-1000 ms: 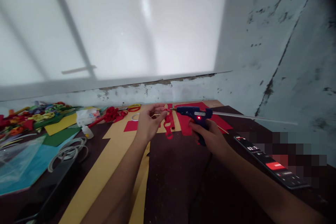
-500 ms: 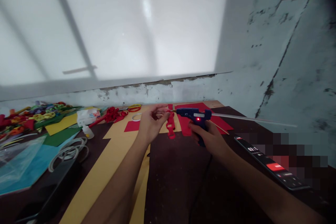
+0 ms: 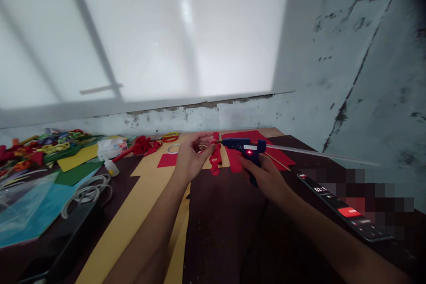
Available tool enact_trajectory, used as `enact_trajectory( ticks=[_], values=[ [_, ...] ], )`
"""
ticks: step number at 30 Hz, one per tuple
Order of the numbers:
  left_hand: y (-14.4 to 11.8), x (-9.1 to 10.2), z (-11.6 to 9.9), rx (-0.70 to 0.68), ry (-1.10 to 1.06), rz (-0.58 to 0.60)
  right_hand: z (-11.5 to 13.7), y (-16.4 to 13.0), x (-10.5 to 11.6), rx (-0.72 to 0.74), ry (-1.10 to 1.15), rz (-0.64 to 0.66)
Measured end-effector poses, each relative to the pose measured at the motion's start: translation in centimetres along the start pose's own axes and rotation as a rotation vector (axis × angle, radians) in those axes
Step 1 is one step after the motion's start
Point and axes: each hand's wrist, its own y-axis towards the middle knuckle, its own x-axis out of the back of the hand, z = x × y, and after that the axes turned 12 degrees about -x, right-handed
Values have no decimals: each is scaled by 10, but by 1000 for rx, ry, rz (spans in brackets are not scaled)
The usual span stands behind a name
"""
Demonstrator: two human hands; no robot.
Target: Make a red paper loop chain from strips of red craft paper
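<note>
Head view: we see our right hand (image 3: 266, 176) wrapped around the grip of a blue glue gun (image 3: 244, 146), its red lamp lit and its nozzle pointing left toward our other hand. A clear glue stick (image 3: 319, 153) runs out of the gun's back toward the right edge of the table (image 3: 226, 222). Our left hand (image 3: 190, 157) has its fingertips pinched narrow on the top of a red paper chain (image 3: 215, 157), which hangs just beside the nozzle, near the far edge of the table. Whether nozzle and paper touch, we cannot tell. Under the chain lie red paper sheets (image 3: 256, 151) and a long yellow paper strip (image 3: 133, 217). A phone (image 3: 346, 208) with a lit screen lies near the right edge. Toward the far left corner we note a heap of coloured paper craft (image 3: 43, 146), a small white bottle (image 3: 111, 166) and white loops (image 3: 88, 193).
</note>
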Motion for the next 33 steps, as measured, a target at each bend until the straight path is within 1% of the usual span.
enact_trajectory(
  ticks=[17,25,29,33],
  values=[
    [0,1,4,13,30,-34,0,-1,-1,-6,6,17],
    [1,0,1,13,78,-58,-1,0,-1,-11,3,21],
    [0,0,-2,-22,132,-48,-1,0,-1,-9,-5,20],
    [-2,1,-2,-83,224,-26,-1,-1,-1,8,-62,2]
  ],
)
